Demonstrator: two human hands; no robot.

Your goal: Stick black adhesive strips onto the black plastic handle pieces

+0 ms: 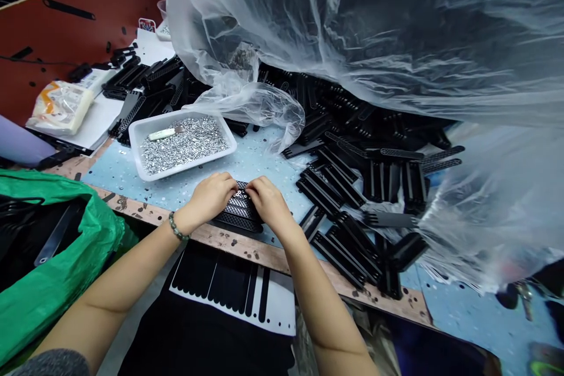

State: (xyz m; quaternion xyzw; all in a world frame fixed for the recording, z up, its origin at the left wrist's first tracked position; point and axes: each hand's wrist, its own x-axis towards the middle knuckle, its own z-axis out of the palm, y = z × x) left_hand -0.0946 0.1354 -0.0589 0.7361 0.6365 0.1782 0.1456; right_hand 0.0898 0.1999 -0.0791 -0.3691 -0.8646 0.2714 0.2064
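So both arms reached in from the bottom corners, elbows wide, and the two hands met over a small row of black lattice-textured strips (238,214). That row sat on the blue tabletop (118,167), just inside the wooden front edge (227,241). The left hand (214,191) was palm down with its fingertips pointing inward, and a beaded bracelet (175,228) sat on that wrist. The right hand (267,197) pretty much mirrored it, knuckles up, fingers curled toward the far end of the strips. Both had thumb and fingers drawn in close, right by some tiny metal rings (238,193) on the strips, but honestly I couldn't tell if either one was pinching a ring or just touching the row.

As for elbow room: the white tray (152,175) full of little metal bits (185,144) stood just beyond the left hand, with a band of blue between them. More blue showed past the right hand, up to the messy pile of black forks and handles (339,188). A big clear plastic bag (374,29) bulged over that pile, and a green sack (106,223) sat off the front edge, near the left forearm.
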